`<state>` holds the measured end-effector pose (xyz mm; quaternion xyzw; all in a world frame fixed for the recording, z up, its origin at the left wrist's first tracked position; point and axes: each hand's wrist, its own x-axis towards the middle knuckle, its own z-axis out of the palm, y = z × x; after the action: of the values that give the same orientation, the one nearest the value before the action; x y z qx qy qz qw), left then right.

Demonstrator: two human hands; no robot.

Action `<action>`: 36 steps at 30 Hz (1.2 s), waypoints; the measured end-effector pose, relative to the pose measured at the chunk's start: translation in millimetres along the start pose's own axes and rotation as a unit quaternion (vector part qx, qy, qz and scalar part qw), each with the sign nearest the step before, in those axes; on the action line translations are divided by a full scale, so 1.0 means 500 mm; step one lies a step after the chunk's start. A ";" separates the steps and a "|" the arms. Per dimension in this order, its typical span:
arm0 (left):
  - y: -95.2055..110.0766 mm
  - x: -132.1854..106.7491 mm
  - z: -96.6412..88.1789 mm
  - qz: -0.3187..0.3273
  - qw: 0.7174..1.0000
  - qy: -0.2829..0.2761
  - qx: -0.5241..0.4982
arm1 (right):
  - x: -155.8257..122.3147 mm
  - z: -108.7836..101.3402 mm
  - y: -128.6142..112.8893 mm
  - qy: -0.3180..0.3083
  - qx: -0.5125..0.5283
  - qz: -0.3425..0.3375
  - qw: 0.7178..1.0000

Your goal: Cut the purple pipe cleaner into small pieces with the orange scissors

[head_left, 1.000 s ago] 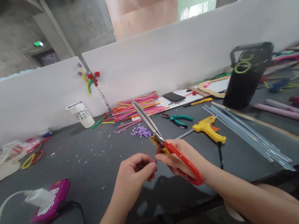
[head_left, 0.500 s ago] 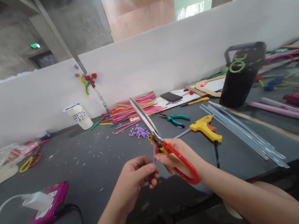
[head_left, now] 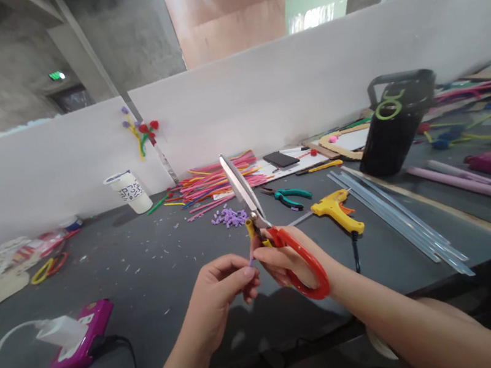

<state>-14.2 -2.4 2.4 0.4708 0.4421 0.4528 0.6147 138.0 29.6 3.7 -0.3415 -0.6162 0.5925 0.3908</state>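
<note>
In the head view, my right hand (head_left: 288, 258) is closed round red-handled scissors (head_left: 242, 187); their blades point up and away, nearly together. A yellow piece (head_left: 251, 228) shows beside the scissors' pivot, and I cannot tell whether it belongs to them. Between thumb and forefinger my left hand (head_left: 228, 283) pinches a thin purple bit of pipe cleaner (head_left: 251, 261), its tip close to my right fingertips. Behind the hands, a small heap of cut purple pieces (head_left: 229, 216) lies on the dark table (head_left: 181, 337).
Pink pipe cleaners (head_left: 208, 183) lie at the back. To the right are green pliers (head_left: 291, 193), a yellow glue gun (head_left: 336, 210), clear glue sticks (head_left: 391, 220) and a black bottle (head_left: 398, 129). A white cup (head_left: 130, 193) and a purple power strip (head_left: 86, 337) stand left.
The scissors have swung slightly to the right and their blades stand a little more upright. My left hand keeps its pinch on the purple piece, with more of it showing.
</note>
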 end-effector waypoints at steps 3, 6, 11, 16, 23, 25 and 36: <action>-0.001 0.001 -0.002 0.061 0.992 0.045 0.102 | 0.003 -0.003 0.006 0.002 0.021 -0.003 1.000; 0.001 0.000 0.000 0.082 0.984 0.063 0.147 | 0.004 0.000 0.005 0.004 0.005 0.007 1.000; 0.005 -0.001 0.002 0.078 0.977 0.065 0.186 | 0.002 0.008 -0.007 0.028 -0.026 0.030 0.999; 0.002 0.005 -0.002 0.075 0.984 0.065 0.149 | 0.002 0.009 -0.006 0.046 -0.038 0.035 0.998; 0.011 0.018 0.009 0.063 0.977 0.082 0.187 | 0.009 -0.002 0.011 0.064 -0.050 0.011 0.997; 0.010 0.031 0.002 0.089 0.950 0.101 0.283 | 0.015 -0.019 0.015 0.104 -0.085 -0.011 0.991; -0.052 0.145 -0.008 0.170 0.811 0.082 0.553 | 0.030 -0.083 0.054 0.158 -0.159 -0.016 0.974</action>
<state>0.0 65.0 -32.3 0.7604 0.5792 0.2660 0.1248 166.7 63.7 -22.3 -0.4789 -0.6378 0.4196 0.4334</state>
